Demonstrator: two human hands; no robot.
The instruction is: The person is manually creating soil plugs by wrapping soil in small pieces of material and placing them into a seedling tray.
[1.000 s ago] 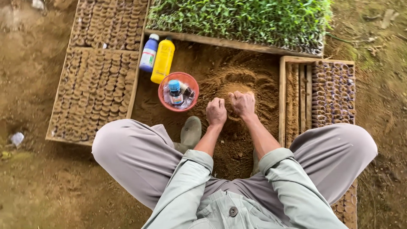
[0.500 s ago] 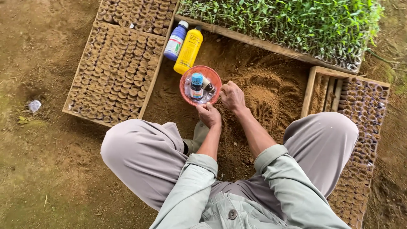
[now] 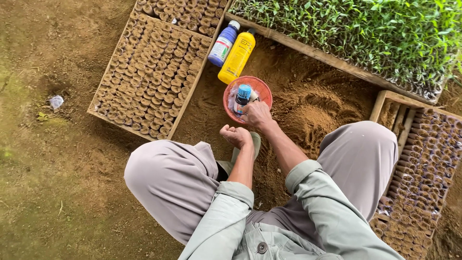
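Bowl point(image 3: 248, 90), red, light and rigid, judged best gripped at the rim, is located at 12 o'clock. Right hand point(image 3: 257, 115) is laid open on it; left hand point(image 3: 236, 136) is clenched, empty.

Right hand point(image 3: 257, 114) covers part of the red bowl point(image 3: 262, 89); contents unclear. Left hand point(image 3: 236, 136) curled, palm hidden. Seedling tray point(image 3: 337, 29) cut by top edge.

1. Bare brown soil ground point(image 3: 62, 192) carries everything.
2. On it lie wooden trays of soil pots point(image 3: 154, 82), a seedling tray point(image 3: 365, 33), two bottles point(image 3: 236, 58) and a red bowl point(image 3: 262, 89).
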